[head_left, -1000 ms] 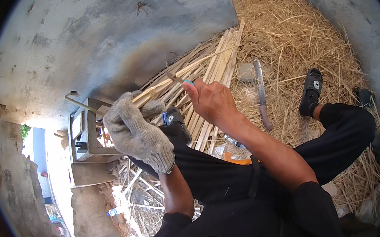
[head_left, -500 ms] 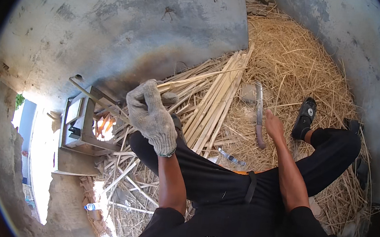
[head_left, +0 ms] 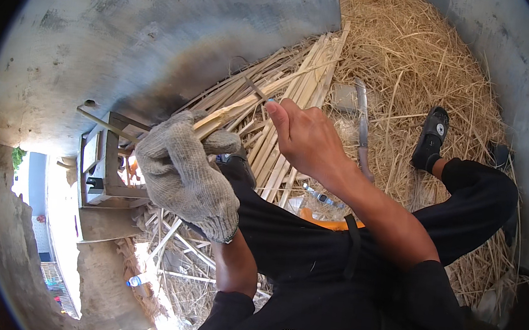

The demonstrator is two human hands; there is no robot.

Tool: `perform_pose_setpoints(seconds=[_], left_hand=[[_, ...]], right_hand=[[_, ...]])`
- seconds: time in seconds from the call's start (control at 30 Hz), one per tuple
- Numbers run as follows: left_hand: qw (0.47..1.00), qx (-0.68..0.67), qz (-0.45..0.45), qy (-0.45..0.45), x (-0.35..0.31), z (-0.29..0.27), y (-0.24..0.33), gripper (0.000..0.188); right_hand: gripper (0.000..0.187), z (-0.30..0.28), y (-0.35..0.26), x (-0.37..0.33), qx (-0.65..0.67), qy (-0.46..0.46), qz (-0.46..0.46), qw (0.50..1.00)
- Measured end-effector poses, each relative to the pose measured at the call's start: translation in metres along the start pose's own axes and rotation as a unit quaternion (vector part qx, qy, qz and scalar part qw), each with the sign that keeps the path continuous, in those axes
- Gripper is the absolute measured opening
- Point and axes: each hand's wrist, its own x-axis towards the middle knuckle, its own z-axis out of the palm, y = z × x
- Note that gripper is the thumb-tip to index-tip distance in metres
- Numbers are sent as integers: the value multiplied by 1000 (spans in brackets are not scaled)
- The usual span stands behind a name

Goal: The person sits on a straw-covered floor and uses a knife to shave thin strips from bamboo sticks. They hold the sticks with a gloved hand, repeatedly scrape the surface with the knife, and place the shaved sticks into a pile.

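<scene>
My left hand (head_left: 184,170), in a grey knitted glove, is closed around a pale split-bamboo strip (head_left: 235,110) that slants up to the right. Above it my bare right hand (head_left: 309,134) grips a small knife (head_left: 257,89); its thin dark blade crosses the strip near my thumb. The fingers hide the knife's handle. Behind both hands a pile of similar bamboo strips (head_left: 314,74) lies on the straw. A machete (head_left: 362,120) with a brown handle rests on the straw beyond my right wrist.
A metal stove box (head_left: 101,178) with flames (head_left: 130,170) inside stands left of my gloved hand. Dry straw (head_left: 408,58) spreads between grey walls (head_left: 181,36). A wristwatch (head_left: 322,197) lies by my lap, and a plastic bottle (head_left: 137,280) at lower left.
My right hand has swung left from beside the machete to the bamboo strip, bringing the small knife onto it. My gloved left hand has shifted left and down in the picture.
</scene>
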Motion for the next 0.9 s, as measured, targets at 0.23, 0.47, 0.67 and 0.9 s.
perform_pose_setpoints(seconds=[0.23,0.47,0.67,0.9], left_hand=[[998,21,-43,43,6,-7,-8,16],[997,-19,-48,-58,3,-23,-8,15],[999,-24,8,-44,-2,-1,2,17],[1000,-11,-14,-15,-10,8,15,16]], right_hand=[[47,37,29,14,-115,75,-79,987],[48,3,261,-29,-229,-27,206,951],[62,-26,126,-14,0,-7,220,975],[55,-31,-22,-21,199,-24,-11,980]])
